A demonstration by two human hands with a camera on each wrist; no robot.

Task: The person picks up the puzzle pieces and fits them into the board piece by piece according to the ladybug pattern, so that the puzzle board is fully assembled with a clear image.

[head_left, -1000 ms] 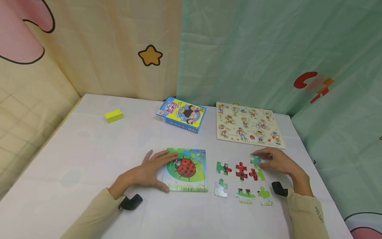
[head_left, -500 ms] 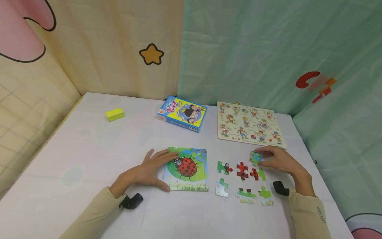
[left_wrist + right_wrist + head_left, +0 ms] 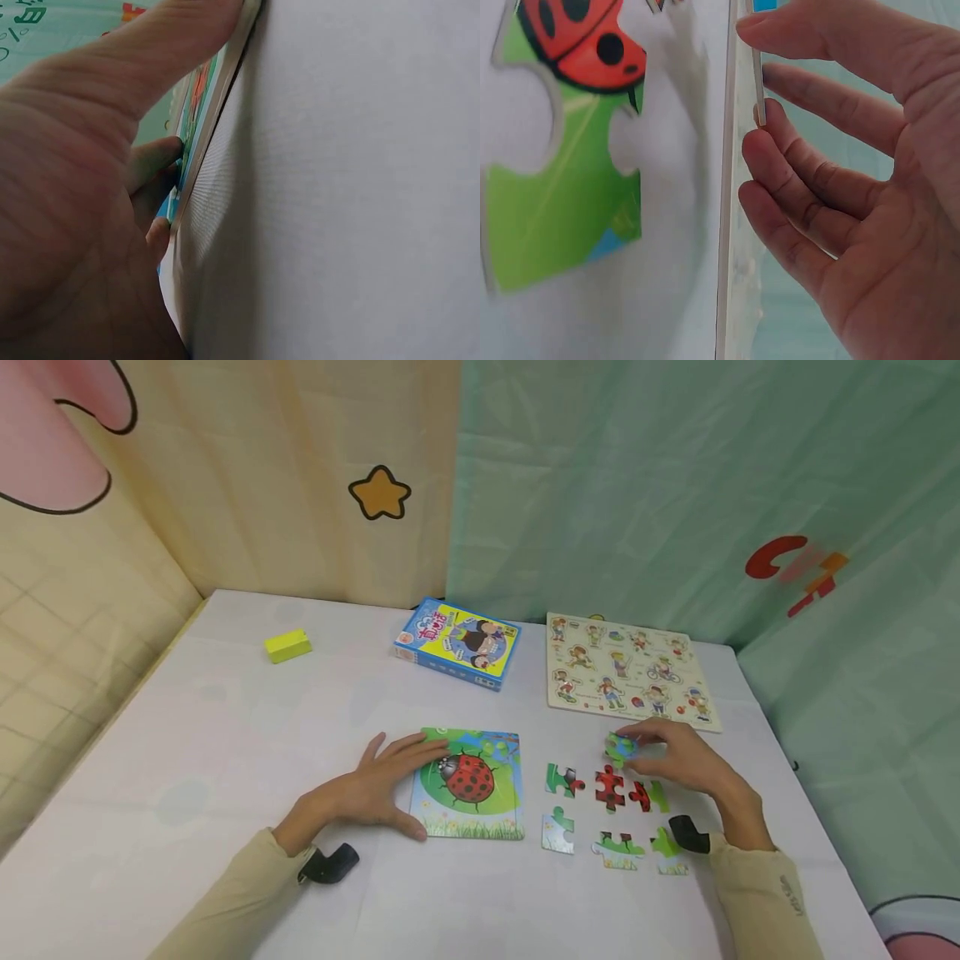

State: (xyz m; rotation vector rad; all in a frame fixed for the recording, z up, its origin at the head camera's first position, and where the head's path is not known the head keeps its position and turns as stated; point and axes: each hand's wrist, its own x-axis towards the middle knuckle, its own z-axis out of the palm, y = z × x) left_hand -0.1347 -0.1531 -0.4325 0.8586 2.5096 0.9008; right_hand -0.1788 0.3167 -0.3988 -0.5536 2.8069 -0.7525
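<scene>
My left hand (image 3: 371, 793) rests with fairly straight fingers on the left side of a ladybug puzzle board (image 3: 504, 818), thumb at its lower left corner. In the left wrist view the thumb (image 3: 172, 45) lies along the board's edge. My right hand (image 3: 686, 760) pinches a blue-and-green jigsaw piece (image 3: 619, 748) between thumb and fingers, above the loose pieces. The right wrist view shows this piece edge-on, off the table. Below it lies a red ladybug piece (image 3: 609, 788), with a red-and-green piece (image 3: 649, 797) to its right.
More loose pieces lie about: a head piece (image 3: 562, 780), a grassy corner piece (image 3: 557, 832), a leg piece (image 3: 618, 850) and a green corner piece (image 3: 667, 852). Behind stand a blue-and-yellow box (image 3: 457, 643), a wooden picture board (image 3: 630, 670) and a yellow block (image 3: 288, 646).
My right hand has lifted the blue-and-green jigsaw piece from the upper right of the loose pieces and carried it left. The left hand has stayed on the board.
</scene>
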